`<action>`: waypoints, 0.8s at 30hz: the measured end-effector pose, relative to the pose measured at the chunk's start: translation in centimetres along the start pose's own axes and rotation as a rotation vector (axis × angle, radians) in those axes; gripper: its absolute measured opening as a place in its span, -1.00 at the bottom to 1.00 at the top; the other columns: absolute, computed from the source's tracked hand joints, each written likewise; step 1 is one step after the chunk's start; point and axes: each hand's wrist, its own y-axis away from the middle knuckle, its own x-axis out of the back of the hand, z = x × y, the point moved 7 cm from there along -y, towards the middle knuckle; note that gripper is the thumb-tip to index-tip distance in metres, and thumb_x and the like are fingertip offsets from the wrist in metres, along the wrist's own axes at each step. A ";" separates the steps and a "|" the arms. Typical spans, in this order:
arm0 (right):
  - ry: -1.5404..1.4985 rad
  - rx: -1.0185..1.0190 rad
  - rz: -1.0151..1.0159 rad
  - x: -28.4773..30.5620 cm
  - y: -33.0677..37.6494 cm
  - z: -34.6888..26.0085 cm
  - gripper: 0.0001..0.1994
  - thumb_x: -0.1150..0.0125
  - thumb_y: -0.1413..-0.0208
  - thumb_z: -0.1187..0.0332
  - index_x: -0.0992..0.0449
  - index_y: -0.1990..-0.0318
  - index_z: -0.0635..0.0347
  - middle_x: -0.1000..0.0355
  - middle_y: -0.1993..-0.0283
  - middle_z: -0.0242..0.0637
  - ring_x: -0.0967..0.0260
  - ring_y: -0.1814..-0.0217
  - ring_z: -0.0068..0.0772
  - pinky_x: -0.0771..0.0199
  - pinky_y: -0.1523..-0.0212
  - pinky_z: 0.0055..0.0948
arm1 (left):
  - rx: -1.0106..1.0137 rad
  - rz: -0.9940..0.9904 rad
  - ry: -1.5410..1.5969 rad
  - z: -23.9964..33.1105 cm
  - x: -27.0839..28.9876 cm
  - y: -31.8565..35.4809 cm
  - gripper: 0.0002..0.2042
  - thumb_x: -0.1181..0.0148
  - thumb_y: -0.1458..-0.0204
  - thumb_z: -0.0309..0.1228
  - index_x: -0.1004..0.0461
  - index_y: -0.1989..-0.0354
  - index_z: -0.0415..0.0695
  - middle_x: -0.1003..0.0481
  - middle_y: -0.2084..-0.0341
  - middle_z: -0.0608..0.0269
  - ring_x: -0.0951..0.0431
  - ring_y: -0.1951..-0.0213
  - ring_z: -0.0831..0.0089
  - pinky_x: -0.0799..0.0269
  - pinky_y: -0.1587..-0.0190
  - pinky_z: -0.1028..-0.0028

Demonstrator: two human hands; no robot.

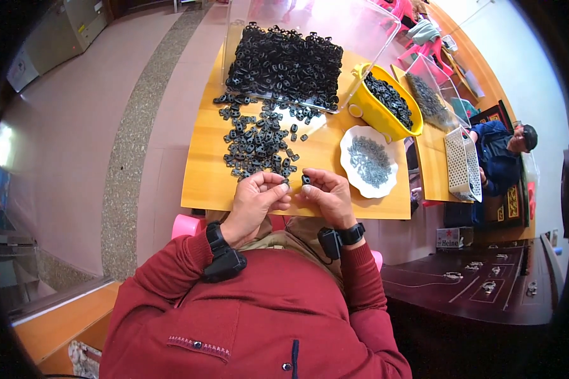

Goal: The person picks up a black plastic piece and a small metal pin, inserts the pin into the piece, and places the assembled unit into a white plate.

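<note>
My left hand [259, 202] and my right hand [330, 197] meet close together above the near edge of the wooden table [202, 183]. Between my right thumb and forefinger is a small black plastic part [306, 180]. The left thumb and forefinger pinch a tiny dark piece that is too small to name. Just beyond the left hand, loose black plastic parts [256, 142] with holes lie in a heap. To the right of my right hand stands a white scalloped dish [348, 172] filled with small grey pieces [370, 161].
A clear plastic box [367, 69] holding many black parts stands at the table's far side. Right of it is a yellow tub [387, 128] of black parts. On a second table are another clear box [439, 72] and a white perforated basket [463, 165]; a person [496, 148] sits beside it.
</note>
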 end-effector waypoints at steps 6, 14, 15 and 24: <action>0.088 0.048 -0.002 0.3 -0.3 0.4 -0.81 -0.13 -0.18 0.48 -0.48 0.10 0.37 -0.50 0.27 -0.28 -0.49 0.28 -0.50 -0.60 0.21 -0.47 | -0.004 0.001 -0.024 0.0 0.0 0.0 -0.85 -0.14 -0.11 -0.50 -0.37 0.18 -0.24 -0.52 0.39 0.22 -0.54 0.38 0.57 -0.54 0.30 0.57; 0.002 0.016 0.017 0.0 -0.2 0.2 -0.79 -0.14 -0.17 0.48 -0.47 0.06 0.37 -0.49 0.31 -0.29 -0.46 0.31 -0.53 -0.60 0.22 -0.50 | 0.002 0.003 -0.012 0.1 -0.1 0.1 -0.84 -0.15 -0.11 -0.50 -0.37 0.18 -0.24 -0.52 0.40 0.23 -0.54 0.39 0.57 -0.54 0.31 0.57; 0.033 0.025 0.009 0.0 -0.3 0.1 -0.77 -0.14 -0.16 0.50 -0.46 0.04 0.37 -0.49 0.31 -0.30 -0.46 0.30 -0.55 -0.60 0.22 -0.50 | 0.004 0.003 -0.004 0.1 -0.1 0.1 -0.84 -0.15 -0.10 -0.50 -0.37 0.18 -0.24 -0.52 0.41 0.24 -0.54 0.40 0.57 -0.54 0.31 0.57; 0.039 0.015 -0.004 0.0 -0.3 0.2 -0.68 -0.14 -0.13 0.56 -0.40 -0.05 0.38 -0.45 0.28 -0.35 -0.43 0.28 -0.57 -0.60 0.21 -0.49 | 0.003 0.010 -0.016 0.2 -0.1 0.1 -0.84 -0.15 -0.10 -0.50 -0.39 0.19 -0.27 -0.53 0.39 0.21 -0.55 0.39 0.55 -0.54 0.31 0.58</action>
